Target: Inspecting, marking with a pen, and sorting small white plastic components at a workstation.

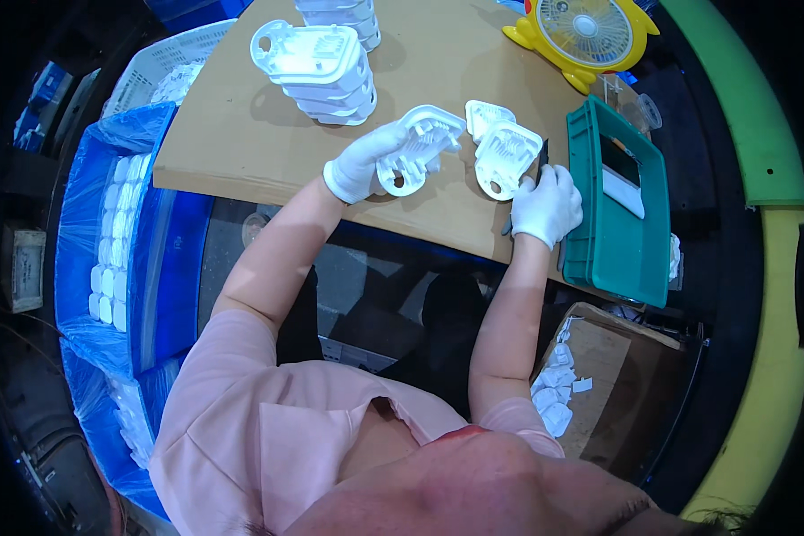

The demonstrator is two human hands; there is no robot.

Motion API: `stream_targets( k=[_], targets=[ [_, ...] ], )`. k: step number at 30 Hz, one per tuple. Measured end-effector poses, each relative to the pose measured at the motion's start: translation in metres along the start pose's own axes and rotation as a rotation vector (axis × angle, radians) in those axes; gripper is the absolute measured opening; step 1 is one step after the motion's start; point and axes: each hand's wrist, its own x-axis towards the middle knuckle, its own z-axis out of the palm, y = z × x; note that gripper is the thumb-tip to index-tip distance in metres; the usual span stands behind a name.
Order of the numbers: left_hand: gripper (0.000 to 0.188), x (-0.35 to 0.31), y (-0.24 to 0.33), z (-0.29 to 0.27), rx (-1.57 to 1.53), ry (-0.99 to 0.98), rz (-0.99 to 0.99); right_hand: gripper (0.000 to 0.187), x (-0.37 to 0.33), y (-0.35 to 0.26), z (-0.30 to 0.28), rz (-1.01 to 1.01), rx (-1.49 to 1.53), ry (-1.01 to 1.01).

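Observation:
My left hand (pixel 364 161), in a white glove, grips a white plastic housing (pixel 424 138) with a round loop at one end and ribs inside. It is held tilted above the near edge of the brown table. My right hand (pixel 547 207), also gloved in white, is closed on a slim dark tool (pixel 545 154); only its ends show, so its exact kind is unclear. Just left of that hand lies a similar white housing (pixel 507 161), ribbed side up. Behind it, another white plastic piece (pixel 486 116) rests partly covered.
Stacked white housings (pixel 326 76) stand at the far left of the table (pixel 232 147). A green tray (pixel 603 255) and a yellow fan (pixel 585 31) are at right. Blue-lined bins (pixel 156 268) hold white parts at left; a cardboard box (pixel 598 375) sits below right.

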Motion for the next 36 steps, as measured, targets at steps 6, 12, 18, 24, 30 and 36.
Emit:
stream_targets(
  k=[6,12,18,24,30,36],
  targets=[
    [0.073,0.0,0.002,0.003,0.018,0.008,-0.009,0.034,0.016,-0.004,-0.005,0.195,0.084,-0.223],
    [0.067,0.001,-0.004,-0.001,-0.102,-0.003,0.0,0.026,0.016,-0.006,-0.003,0.165,0.062,-0.137],
    [0.058,0.002,-0.003,-0.005,-0.173,-0.048,0.03,0.022,0.014,-0.014,-0.015,0.161,0.041,-0.172],
    [0.074,0.005,-0.004,-0.001,-0.105,0.045,0.035,0.024,0.023,-0.012,-0.009,0.074,0.113,-0.278],
    [0.073,0.005,-0.002,0.0,-0.129,0.002,0.047,0.024,0.028,-0.016,-0.001,0.07,0.097,-0.244],
    [0.075,0.006,-0.005,0.0,-0.183,0.047,0.04,0.02,0.027,-0.004,0.009,-0.005,0.317,0.271]
  ],
)
